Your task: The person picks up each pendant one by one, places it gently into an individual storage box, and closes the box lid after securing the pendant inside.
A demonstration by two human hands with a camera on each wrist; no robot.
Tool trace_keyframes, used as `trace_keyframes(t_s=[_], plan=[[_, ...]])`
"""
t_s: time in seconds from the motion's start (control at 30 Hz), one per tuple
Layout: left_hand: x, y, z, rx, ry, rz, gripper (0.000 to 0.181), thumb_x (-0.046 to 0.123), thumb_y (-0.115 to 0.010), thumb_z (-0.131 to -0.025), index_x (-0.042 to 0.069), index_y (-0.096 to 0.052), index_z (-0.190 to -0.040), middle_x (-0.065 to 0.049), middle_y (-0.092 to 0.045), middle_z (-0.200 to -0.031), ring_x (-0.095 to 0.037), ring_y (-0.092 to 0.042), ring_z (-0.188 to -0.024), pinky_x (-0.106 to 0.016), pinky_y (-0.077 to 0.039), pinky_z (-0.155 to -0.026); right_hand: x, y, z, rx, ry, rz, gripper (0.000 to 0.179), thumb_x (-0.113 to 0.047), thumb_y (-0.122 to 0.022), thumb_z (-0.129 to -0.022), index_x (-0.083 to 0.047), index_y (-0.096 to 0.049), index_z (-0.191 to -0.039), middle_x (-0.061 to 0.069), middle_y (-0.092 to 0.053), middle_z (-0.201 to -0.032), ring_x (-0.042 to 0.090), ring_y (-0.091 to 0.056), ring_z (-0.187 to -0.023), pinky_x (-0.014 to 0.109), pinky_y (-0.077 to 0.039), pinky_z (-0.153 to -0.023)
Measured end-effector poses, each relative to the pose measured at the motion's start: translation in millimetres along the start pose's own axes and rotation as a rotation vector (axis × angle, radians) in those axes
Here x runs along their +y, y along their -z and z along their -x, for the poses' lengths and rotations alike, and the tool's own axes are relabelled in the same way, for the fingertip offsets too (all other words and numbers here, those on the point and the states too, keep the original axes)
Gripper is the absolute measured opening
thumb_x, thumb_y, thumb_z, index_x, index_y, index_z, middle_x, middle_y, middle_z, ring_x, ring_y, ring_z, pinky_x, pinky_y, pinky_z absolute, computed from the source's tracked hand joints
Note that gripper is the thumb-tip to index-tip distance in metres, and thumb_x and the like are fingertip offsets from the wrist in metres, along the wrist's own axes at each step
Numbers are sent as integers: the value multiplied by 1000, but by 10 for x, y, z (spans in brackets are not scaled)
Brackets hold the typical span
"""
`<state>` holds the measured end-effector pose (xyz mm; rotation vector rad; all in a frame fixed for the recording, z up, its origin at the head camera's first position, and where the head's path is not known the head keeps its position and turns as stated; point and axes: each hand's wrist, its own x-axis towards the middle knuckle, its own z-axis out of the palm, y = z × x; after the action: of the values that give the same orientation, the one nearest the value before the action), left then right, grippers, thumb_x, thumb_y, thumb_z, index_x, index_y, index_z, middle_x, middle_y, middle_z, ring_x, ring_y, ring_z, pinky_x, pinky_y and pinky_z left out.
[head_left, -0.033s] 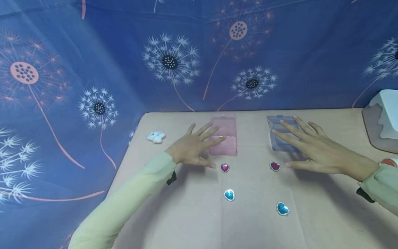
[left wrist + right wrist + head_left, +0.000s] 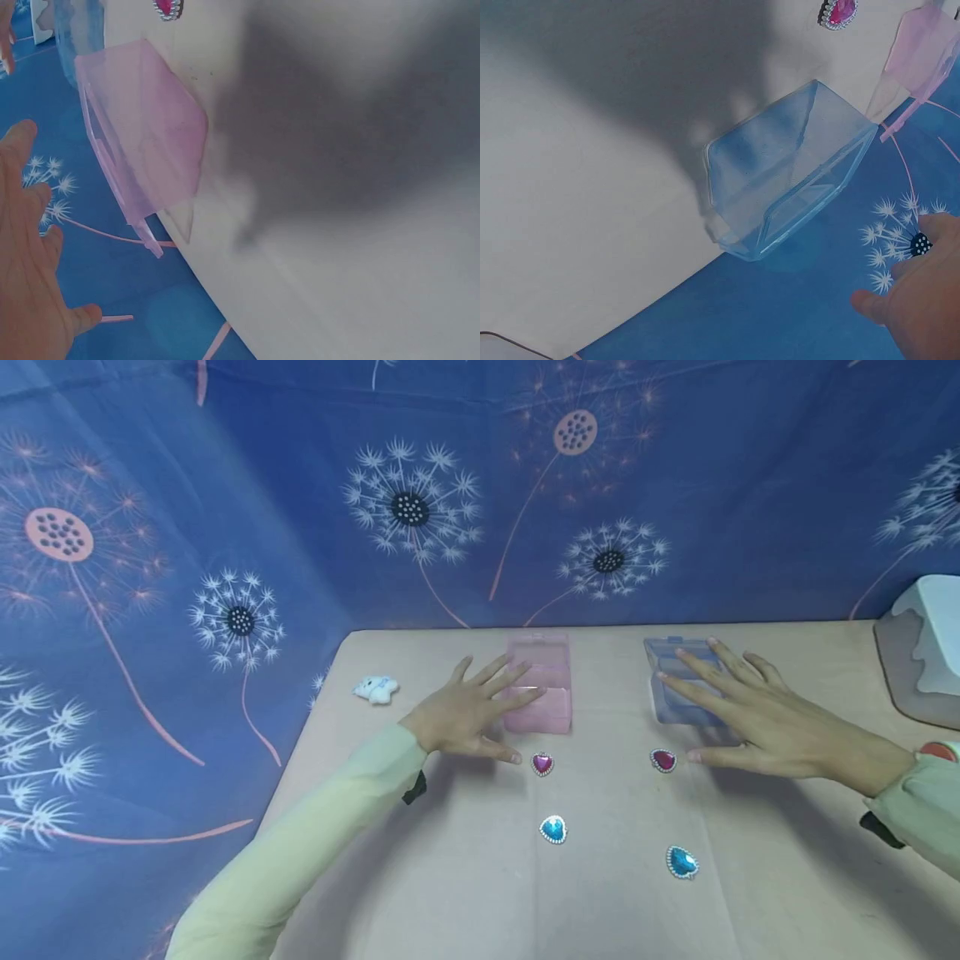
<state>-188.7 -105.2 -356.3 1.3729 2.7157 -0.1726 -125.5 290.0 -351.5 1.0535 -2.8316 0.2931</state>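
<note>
Fingers spread, my left hand (image 2: 461, 714) hovers by a translucent pink plastic box (image 2: 547, 714), fingertips overlapping it in the head view. Over a translucent blue plastic box (image 2: 678, 706) my right hand (image 2: 772, 727) is spread too, hiding its right part. Both boxes have raised lids; neither hand holds anything. Close to the left thumb lies a pink heart gem (image 2: 542, 764), and a dark red heart gem (image 2: 663, 761) is by the right thumb. Nearer the person are a blue heart gem (image 2: 553, 829) and another blue heart gem (image 2: 682, 862). All have silvery beaded rims.
A small white animal-shaped figure (image 2: 376, 689) lies at the table's left. On the right edge stands a white and grey container (image 2: 926, 643), with a red and white round thing (image 2: 939, 751) partly behind the right sleeve. Dandelion-patterned blue cloth (image 2: 465, 585) hangs behind the table.
</note>
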Motion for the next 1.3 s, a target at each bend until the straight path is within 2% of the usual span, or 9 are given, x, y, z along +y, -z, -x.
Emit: trace_keyframes(t_s=[0.17, 0.4, 0.7, 0.9, 1.03, 1.1, 1.2, 1.3], plan=[[28, -8, 7, 13, -2, 15, 93, 82, -42, -81, 36, -9, -155, 0, 3, -165, -24, 13, -151, -70, -7, -116, -12, -14, 25, -24, -18, -6, 91, -49, -71, -81, -24, -23, -154, 5, -3, -165, 30, 11, -150, 68, 8, -116], [25, 25, 50, -1, 25, 18, 93, 81, -43, -81, 36, -9, -155, 1, 7, -164, -24, 11, -151, -69, -7, -117, 11, -5, 51, -20, -24, -2, 91, -49, -71, -81, -25, -23, -154, 5, -2, -165, 29, 12, -150, 66, 8, -118], [17, 38, 71, 28, 30, 25, 92, 78, -46, -82, 34, -12, -155, 0, 5, -164, -25, 7, -152, -70, -8, -116, -13, 0, 81, -36, -55, -59, 91, -45, -71, -82, -26, -21, -155, 4, 1, -165, 29, 13, -150, 68, 8, -116], [9, 37, 61, 71, 72, 13, 83, 71, -46, -87, 34, -15, -155, -3, 3, -165, -28, 3, -152, -70, -8, -116, -47, -15, 48, 5, -23, -103, 88, -39, -73, -82, -23, -25, -154, 2, -9, -164, 27, 6, -151, 66, -1, -119], [2, -19, 37, 91, 132, 98, 76, 62, -47, -92, 32, -16, -155, -2, 5, -164, -29, 5, -152, -68, -9, -118, -151, -75, -7, 62, -19, -221, 84, -27, -76, -82, -21, -31, -152, 2, -21, -162, 22, -6, -152, 63, -10, -120], [-2, -73, 17, 108, 150, 169, 75, 58, -48, -94, 32, -15, -155, -2, 6, -164, -29, 7, -152, -68, -13, -117, -240, -122, -46, 86, -33, -265, 82, -24, -77, -82, -22, -33, -151, 3, -28, -159, 25, -15, -150, 55, -15, -122], [-5, -162, -10, 133, 167, 343, 72, 46, -52, -96, 30, -14, -156, -2, 6, -164, -30, 7, -151, -71, -17, -114, -408, -197, -107, 109, -85, -323, 80, -23, -77, -82, -24, -36, -150, 6, -38, -155, 33, -39, -140, 50, -32, -116], [0, -250, -28, 143, 201, 545, 72, 35, -55, -97, 30, -14, -156, -3, 4, -165, -30, 4, -152, -70, -17, -114, -582, -291, -172, 113, -139, -459, 76, -20, -77, -83, -22, -39, -148, 11, -44, -150, 38, -56, -122, 51, -47, -103]])
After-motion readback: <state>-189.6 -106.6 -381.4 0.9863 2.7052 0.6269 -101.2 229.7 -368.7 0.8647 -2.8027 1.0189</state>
